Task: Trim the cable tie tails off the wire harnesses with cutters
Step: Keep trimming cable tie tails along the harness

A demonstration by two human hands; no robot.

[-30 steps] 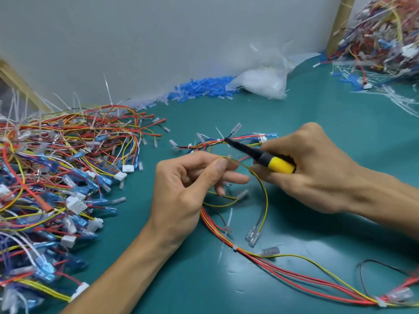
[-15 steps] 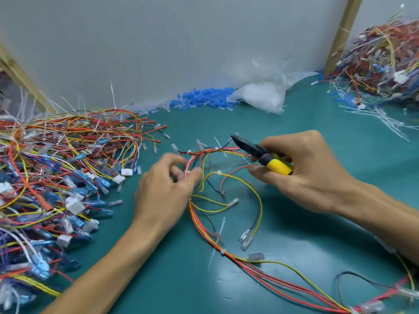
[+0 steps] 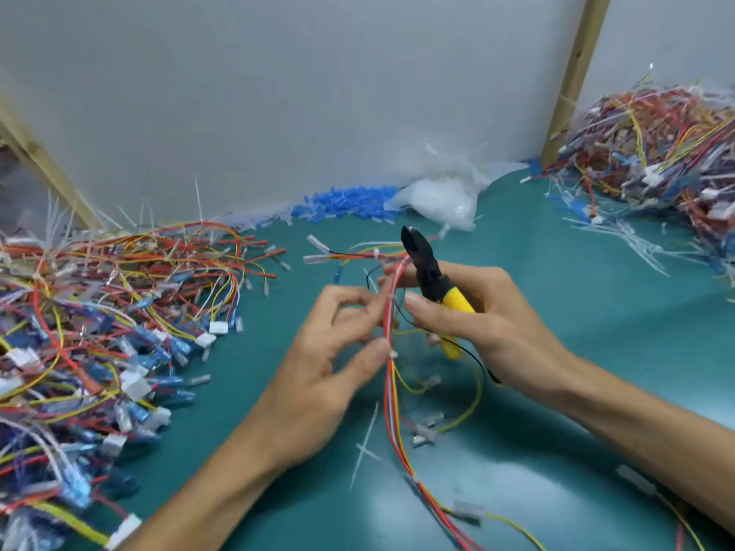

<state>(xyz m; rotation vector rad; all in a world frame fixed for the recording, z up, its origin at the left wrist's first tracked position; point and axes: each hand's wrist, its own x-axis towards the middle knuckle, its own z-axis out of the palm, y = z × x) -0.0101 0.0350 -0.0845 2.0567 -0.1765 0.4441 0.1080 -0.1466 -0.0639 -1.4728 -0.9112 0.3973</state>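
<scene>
A wire harness (image 3: 391, 395) of red, yellow and black wires runs up the middle of the green table (image 3: 557, 332). My left hand (image 3: 330, 363) pinches its red bundle between thumb and fingertips. My right hand (image 3: 481, 324) grips the cutters (image 3: 429, 280), yellow-handled with black jaws pointing up and away, and its fingertips also touch the bundle. A white cable tie tail (image 3: 364, 443) sticks out from the harness below my hands. The jaws are above the bundle, not on a tie.
A big heap of harnesses (image 3: 91, 332) with long tie tails fills the left side. Another heap (image 3: 652, 153) lies at the far right with cut white tails (image 3: 636, 236) in front. Blue sleeves (image 3: 346, 202) and a plastic bag (image 3: 441, 200) lie by the wall.
Both hands came together and lifted the harness bundle upright. The cutters swung from pointing left to pointing up. My left hand moved right onto the red wires.
</scene>
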